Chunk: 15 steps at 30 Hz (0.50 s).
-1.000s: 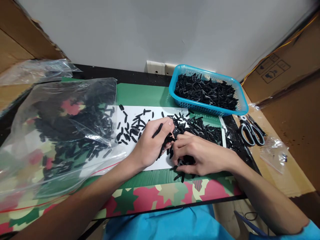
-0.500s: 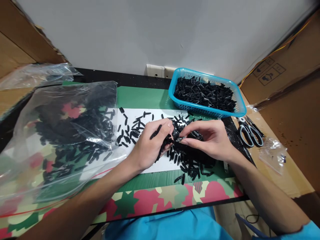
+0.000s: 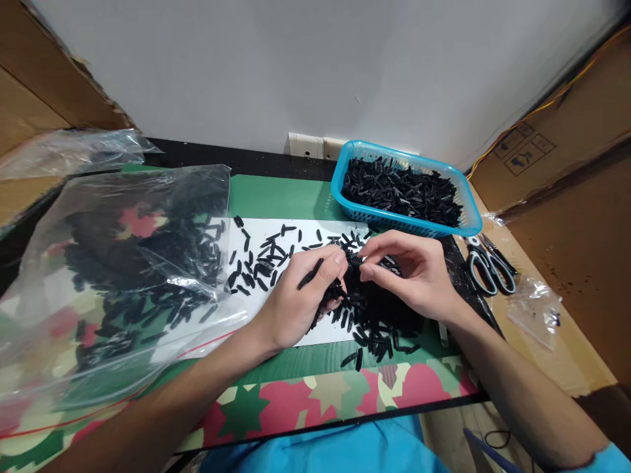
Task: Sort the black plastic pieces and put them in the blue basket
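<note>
My left hand is closed around several small black strips, and one strip sticks out over the thumb. Close by on its right, my right hand hovers over a dark heap of the same strips. Its thumb and forefinger are apart, and no strip shows between them. Loose black strips lie scattered on a white sheet to the left of my hands. More of them spill onto the green mat below the heap, which my right hand partly hides.
A blue plastic basket full of black strips stands at the back right. On the left lies a large clear zip bag with more strips inside. Scissors and a small clear bag rest on cardboard at right, beside a carton.
The thumb and forefinger of my right hand have parted from the dark strip they were pinching near my left hand. My left hand stays closed in nearly the same place.
</note>
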Tool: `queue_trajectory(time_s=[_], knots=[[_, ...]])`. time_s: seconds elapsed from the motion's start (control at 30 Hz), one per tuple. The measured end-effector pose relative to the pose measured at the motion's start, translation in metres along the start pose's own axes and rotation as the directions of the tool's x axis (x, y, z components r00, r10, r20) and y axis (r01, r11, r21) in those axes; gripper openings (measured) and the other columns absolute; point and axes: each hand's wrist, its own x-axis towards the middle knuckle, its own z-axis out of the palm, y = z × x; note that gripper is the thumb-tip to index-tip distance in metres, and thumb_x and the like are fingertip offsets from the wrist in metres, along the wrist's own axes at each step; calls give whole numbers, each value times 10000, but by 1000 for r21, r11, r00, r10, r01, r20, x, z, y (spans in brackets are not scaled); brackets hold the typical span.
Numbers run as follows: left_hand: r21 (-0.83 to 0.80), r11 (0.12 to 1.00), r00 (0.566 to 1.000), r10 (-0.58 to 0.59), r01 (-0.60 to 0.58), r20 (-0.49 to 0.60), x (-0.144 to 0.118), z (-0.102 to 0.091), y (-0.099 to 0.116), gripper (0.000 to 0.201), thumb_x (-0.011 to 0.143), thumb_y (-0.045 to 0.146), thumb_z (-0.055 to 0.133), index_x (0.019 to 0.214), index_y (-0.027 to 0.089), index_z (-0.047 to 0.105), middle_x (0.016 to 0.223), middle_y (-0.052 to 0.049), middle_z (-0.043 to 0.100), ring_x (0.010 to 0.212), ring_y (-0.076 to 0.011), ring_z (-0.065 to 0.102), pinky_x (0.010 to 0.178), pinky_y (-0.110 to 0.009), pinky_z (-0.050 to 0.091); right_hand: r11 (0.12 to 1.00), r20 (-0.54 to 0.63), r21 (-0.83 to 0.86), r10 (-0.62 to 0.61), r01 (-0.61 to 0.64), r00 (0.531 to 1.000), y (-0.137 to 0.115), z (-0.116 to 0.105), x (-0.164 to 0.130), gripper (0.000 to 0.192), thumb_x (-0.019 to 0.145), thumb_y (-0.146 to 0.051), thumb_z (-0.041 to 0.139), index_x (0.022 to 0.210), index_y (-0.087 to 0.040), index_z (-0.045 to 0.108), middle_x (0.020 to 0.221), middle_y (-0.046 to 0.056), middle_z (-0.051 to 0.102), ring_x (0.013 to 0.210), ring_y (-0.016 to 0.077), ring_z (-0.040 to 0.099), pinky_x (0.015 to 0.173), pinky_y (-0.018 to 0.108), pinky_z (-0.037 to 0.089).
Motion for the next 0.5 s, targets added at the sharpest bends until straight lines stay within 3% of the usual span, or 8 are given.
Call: queue_trajectory(time_s=[0.13,0.2,0.3,0.4,0.5], knots=[[-19,1000,998,-3,2,-59,1,-1,1,416,1036,491,598,766,188,505,605,60,488,448,-44,430,418,-169,332,951,-74,-306,-64,39,995,-2,-1,0,105,969,-183,703,1068,-214,719,698,-43,687,638,147,636,802,342,494],[-26,1000,998,-7,5,-68,2,-2,1,418,1039,497,591,768,190,503,598,61,481,444,-44,428,413,-167,324,933,-60,-357,-76,50,995,-3,-2,0,41,969,-196,708,997,-217,729,664,-50,648,609,141,576,762,330,461],[-35,999,998,-7,5,-65,3,-2,0,434,1039,507,586,756,190,498,589,59,484,436,-48,430,403,-170,320,939,176,-332,-25,83,984,-4,-3,1,57,965,-240,748,913,-218,745,664,-47,642,634,142,548,771,320,435],[-29,1000,997,-4,2,-72,4,-3,-1,435,1035,512,591,753,193,498,577,59,487,429,-51,432,396,-173,326,931,490,-338,49,137,870,-5,-2,3,42,962,-207,759,921,-207,752,782,-26,708,746,150,591,878,336,410],[-20,1000,997,-12,11,-77,4,-3,-2,419,1043,520,569,777,202,509,560,60,495,417,-58,427,389,-178,331,910,605,-377,100,174,790,-4,0,5,57,978,-161,726,939,-195,749,915,9,736,884,180,603,931,351,383]])
